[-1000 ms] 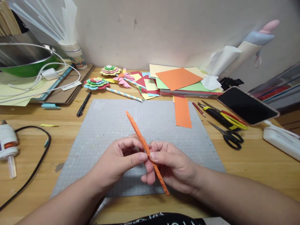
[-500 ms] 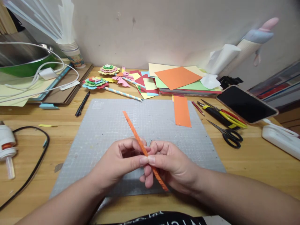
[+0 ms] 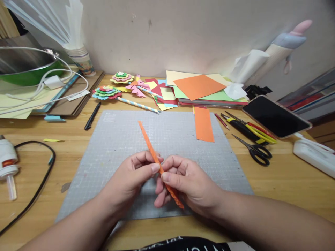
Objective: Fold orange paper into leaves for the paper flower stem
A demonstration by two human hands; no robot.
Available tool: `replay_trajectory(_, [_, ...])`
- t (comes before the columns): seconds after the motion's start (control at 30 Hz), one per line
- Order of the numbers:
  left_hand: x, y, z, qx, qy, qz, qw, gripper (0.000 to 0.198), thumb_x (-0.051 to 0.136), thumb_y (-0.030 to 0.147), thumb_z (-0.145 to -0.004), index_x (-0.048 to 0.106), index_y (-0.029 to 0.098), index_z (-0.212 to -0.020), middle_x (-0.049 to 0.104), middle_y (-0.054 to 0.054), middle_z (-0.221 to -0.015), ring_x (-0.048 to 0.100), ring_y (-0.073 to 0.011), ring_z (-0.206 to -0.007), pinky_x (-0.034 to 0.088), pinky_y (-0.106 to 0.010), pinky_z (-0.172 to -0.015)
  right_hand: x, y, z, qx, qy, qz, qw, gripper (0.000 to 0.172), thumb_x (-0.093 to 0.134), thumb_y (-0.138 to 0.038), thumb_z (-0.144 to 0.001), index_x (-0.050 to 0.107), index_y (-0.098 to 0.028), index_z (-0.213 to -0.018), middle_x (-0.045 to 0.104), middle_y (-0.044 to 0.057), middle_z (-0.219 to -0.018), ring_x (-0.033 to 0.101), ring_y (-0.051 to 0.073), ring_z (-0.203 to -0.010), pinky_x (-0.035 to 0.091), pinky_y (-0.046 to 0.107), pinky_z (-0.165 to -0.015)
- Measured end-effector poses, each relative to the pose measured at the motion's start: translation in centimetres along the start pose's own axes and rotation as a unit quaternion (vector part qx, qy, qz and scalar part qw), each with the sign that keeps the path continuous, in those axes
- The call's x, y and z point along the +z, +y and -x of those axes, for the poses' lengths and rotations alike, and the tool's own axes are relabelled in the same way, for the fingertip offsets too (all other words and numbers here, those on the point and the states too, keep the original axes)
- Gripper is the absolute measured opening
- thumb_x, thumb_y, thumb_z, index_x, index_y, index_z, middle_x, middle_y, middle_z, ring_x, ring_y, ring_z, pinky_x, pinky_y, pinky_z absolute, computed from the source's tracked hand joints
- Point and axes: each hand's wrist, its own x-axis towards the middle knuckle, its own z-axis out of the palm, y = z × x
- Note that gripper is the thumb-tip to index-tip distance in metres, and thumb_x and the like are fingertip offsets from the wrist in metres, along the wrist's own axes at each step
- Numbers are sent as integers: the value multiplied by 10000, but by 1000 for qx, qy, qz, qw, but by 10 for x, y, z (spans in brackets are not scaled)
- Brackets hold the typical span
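Observation:
A thin, rolled orange paper tube (image 3: 147,140) slants across the middle of the view, its far end to the upper left. My left hand (image 3: 136,174) pinches it near the middle between thumb and fingers. Just below, my right hand (image 3: 184,181) grips the same tube with its thumb on top. Both hands are above the grey cutting mat (image 3: 112,139). A flat orange paper strip (image 3: 204,124) lies on the mat's back right part, apart from the hands.
Scissors (image 3: 258,153), a yellow-handled cutting tool, a pencil and a phone (image 3: 277,116) lie to the right. Paper flowers (image 3: 107,92) and stacked coloured paper (image 3: 201,87) stand along the wall. A pen (image 3: 92,116) and a glue gun (image 3: 7,160) with a black cord are at left.
My left thumb has moved slightly up along the tube, away from the right thumb. The tube has shifted a little and its lower end has risen slightly.

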Motion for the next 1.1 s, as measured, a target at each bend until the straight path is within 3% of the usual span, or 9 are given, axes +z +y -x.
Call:
replay_trajectory(0.17, [1,2,-1,8,-12,-16,1000,215,709,357,-727,698,193,-865,659,-10,-761,567,-129,-669,447,-260,-669,-1,-2,1,-10,-3,-8,1000,205,648,-287,-804,476,-177,-800,674,-27,-618,669,117,-492,523,196,-490])
replay_trajectory(0.43, [-2,0,-2,43,10,-69,997,133,747,284,-704,698,182,-773,671,-15,-777,596,-148,-757,467,-270,-753,-1,-1,2,-11,18,13,1000,224,655,-296,-789,462,-182,-781,667,-33,-579,652,113,-451,496,178,-452])
replay_trajectory(0.73, [2,2,-1,47,17,-122,991,150,715,317,-726,668,175,-735,675,-21,-766,605,-157,-747,480,-263,-726,1,0,4,-43,66,80,994,233,667,-312,-775,474,-181,-766,645,-44,-588,653,110,-473,503,199,-478])
replay_trajectory(0.93, [0,2,-1,42,14,-120,992,118,699,289,-743,657,180,-727,665,1,-735,597,-134,-732,465,-246,-735,0,0,3,-42,44,82,995,207,634,-286,-804,457,-184,-770,633,-53,-580,610,81,-406,440,153,-410])
replay_trajectory(1.1, [0,2,0,37,-21,-100,994,88,660,274,-780,664,186,-788,652,15,-651,608,-129,-681,467,-255,-731,-3,1,2,-49,9,65,997,216,592,-345,-834,443,-192,-802,649,-38,-624,599,81,-394,410,153,-389])
